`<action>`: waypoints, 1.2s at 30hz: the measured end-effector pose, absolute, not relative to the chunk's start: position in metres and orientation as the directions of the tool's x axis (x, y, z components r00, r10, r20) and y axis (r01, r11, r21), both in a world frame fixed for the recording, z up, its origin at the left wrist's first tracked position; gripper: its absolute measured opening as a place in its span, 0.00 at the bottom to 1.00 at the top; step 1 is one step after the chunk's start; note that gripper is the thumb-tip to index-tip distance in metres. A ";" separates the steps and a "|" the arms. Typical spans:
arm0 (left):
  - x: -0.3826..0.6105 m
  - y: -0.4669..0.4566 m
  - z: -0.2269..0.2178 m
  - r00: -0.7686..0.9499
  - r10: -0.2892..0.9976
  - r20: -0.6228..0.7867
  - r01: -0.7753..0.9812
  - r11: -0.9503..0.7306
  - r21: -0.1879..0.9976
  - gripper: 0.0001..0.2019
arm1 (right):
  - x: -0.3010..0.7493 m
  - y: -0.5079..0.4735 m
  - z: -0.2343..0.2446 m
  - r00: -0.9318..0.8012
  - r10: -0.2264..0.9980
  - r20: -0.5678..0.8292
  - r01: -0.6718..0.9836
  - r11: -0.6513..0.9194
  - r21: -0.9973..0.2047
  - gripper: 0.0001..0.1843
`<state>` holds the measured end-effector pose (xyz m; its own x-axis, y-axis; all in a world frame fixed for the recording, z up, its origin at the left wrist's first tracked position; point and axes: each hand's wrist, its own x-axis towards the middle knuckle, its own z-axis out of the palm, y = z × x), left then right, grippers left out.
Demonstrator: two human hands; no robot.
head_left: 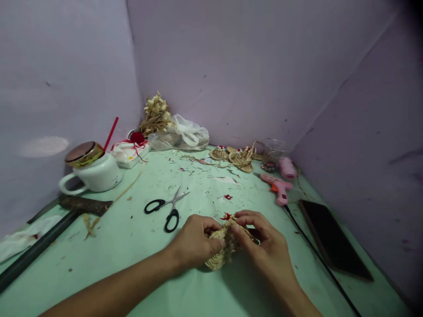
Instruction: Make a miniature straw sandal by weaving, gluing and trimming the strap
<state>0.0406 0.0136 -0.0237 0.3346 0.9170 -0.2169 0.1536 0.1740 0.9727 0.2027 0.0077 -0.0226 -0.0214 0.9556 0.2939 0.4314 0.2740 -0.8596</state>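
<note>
Both my hands meet over the near middle of the pale green table (132, 246). My left hand (193, 243) is closed around a small woven straw piece (220, 251), gripping its left side. My right hand (264, 244) pinches the same straw piece from the right, fingers curled over its top edge. A tiny red bit (226, 216) lies on the table just beyond my fingers. Part of the straw piece is hidden under my fingers.
Black-handled scissors (167, 208) lie left of my hands. A pink glue gun (278, 188) with a black cord and a dark phone (332, 240) sit to the right. Finished straw pieces (239, 158), a plastic bag (181, 134), a white lidded cup (94, 169) and a hammer (66, 215) ring the table.
</note>
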 end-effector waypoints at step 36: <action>0.020 0.029 -0.006 0.271 0.958 -0.095 0.296 0.011 0.955 0.13 | 0.202 0.013 -0.013 -0.308 0.893 -0.327 -0.319 -0.421 -0.849 0.18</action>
<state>0.0204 0.0285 -0.0061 0.2711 0.9579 -0.0949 0.2958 0.0109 0.9552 0.2023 0.0126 -0.0134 -0.3079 0.8933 -0.3274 -0.3186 -0.4211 -0.8492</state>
